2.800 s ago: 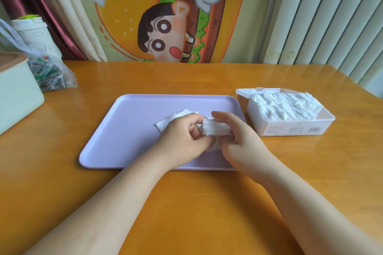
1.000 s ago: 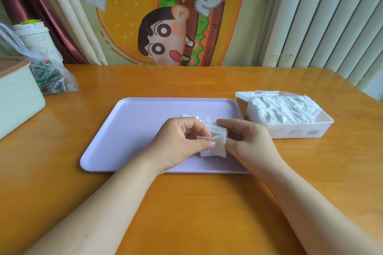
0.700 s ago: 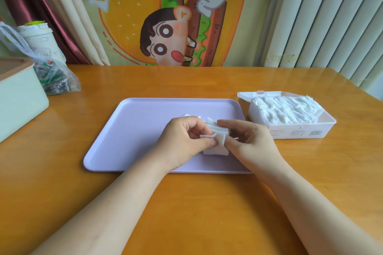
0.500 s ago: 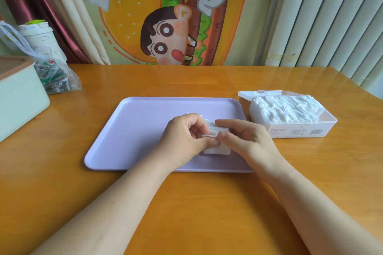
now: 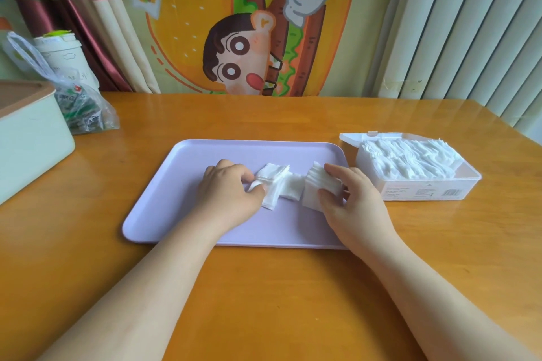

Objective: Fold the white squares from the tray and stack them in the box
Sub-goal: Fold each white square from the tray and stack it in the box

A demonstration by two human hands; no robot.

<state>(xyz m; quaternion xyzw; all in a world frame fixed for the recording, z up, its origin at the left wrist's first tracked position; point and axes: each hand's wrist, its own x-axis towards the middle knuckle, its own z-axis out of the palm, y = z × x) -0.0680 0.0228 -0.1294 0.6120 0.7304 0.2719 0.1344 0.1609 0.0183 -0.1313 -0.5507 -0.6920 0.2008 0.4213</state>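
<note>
Left hand [image 5: 231, 188]: fingers curled, I pinch the loose white squares [image 5: 280, 184] on the tray [image 5: 179, 182]. Right hand [image 5: 353, 204]: I grip a stack of squares [image 5: 316, 188] between thumb and fingers. Box [image 5: 425, 192]: right of that hand, open, full. Table [image 5: 264, 287]: orange wood; cartoon cloth [image 5: 234, 23] behind.

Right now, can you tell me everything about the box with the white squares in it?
The box is small, rectangular, see-through plastic, flat on the wooden table just right of the purple tray. Its lid is open at the far side. A barcode label is on the near wall. White squares fill it in a row, with a gap at the right end. No hand touches it.
</note>
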